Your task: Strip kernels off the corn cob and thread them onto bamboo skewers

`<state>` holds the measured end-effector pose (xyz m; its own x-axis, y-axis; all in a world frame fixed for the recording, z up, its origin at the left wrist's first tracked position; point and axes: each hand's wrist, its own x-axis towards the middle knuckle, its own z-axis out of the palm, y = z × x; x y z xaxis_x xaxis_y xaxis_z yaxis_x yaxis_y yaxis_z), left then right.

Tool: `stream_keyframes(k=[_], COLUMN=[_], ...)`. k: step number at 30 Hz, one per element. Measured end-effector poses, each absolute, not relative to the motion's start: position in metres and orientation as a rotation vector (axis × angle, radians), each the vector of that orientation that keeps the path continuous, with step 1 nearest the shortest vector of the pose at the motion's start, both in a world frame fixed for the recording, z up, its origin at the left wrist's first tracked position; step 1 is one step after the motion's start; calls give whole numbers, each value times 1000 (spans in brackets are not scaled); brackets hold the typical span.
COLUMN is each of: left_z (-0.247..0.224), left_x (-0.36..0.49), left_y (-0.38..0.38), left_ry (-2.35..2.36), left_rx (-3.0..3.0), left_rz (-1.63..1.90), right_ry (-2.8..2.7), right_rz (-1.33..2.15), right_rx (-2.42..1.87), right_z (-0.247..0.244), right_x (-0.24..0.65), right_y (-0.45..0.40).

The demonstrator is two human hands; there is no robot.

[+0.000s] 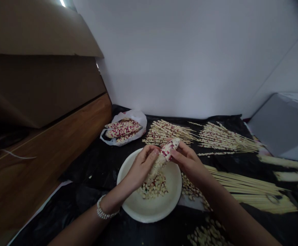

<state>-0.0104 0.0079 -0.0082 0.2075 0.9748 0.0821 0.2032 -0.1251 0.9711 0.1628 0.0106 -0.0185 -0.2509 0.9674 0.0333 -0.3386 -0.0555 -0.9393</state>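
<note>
My left hand [144,164], with a beaded bracelet at its wrist, is wrapped round the lower part of a corn cob [166,152]. That part is bare of kernels; the upper end still bears white and dark red ones. My right hand [187,158] grips the upper end, its thumb on the red kernels. The cob is held tilted above a white bowl [151,212], in which loose kernels [155,187] lie in a heap.
Behind the bowl, a plastic bag [140,118] holds several speckled cobs [123,130]. Kernel-threaded skewers [215,138] lie in two piles. At right are plain sticks [243,184], bare cobs [292,176] and a grey box [282,123]; loose kernels [206,235] lie near the front. Cardboard [41,82] stands left.
</note>
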Motion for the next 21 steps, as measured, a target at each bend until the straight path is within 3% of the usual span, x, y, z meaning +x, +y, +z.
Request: stream_keyframes(k=[21], left_z=[-10], left_x=[-6], left_y=[4], left_ry=[994], left_rx=[1414], left_rz=[924], right_ry=[-1222], right_rz=[1442], right_rx=[-862], right_z=[-19], right_x=[161], right_y=[12])
